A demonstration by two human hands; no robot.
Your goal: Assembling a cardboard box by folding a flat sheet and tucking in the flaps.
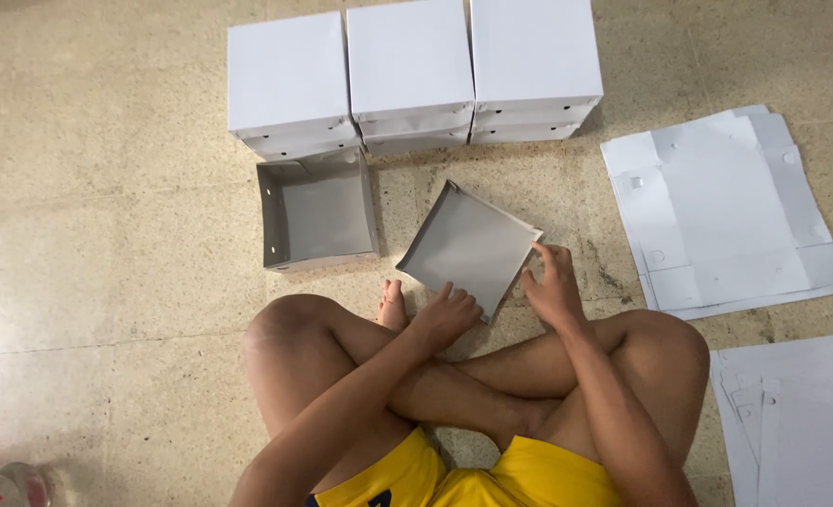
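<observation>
A person sits cross-legged on the floor [106, 188], seen from above, knees spread across the lower middle of the frame. Both hands hold a grey lid [468, 246], a shallow cardboard tray with low folded walls, tilted in the centre of the frame with its open side up.

The left hand [446, 317] grips the lid's lower edge near the bottom corner; its fingers [454, 296] curl over the rim, closed on the cardboard. The right hand [552, 286] takes the lid's right corner, with its fingers [540, 252] bent and pinching the side wall there. The lid thus lies between the two hands, stretching up and left away from them, its far corner pointing toward the top of the frame.

Just left of the lid an open grey box [318, 211] stands on the floor, apart from it. Above, along the top of the frame, three white closed boxes [412, 61] stand side by side in a row, touching one another. At the right, flat white sheets [726, 211] of cut cardboard lie in a stack, and a second stack [796, 422] lies in the lower right corner. A bottle [3, 486] shows partly in the lower left corner.
</observation>
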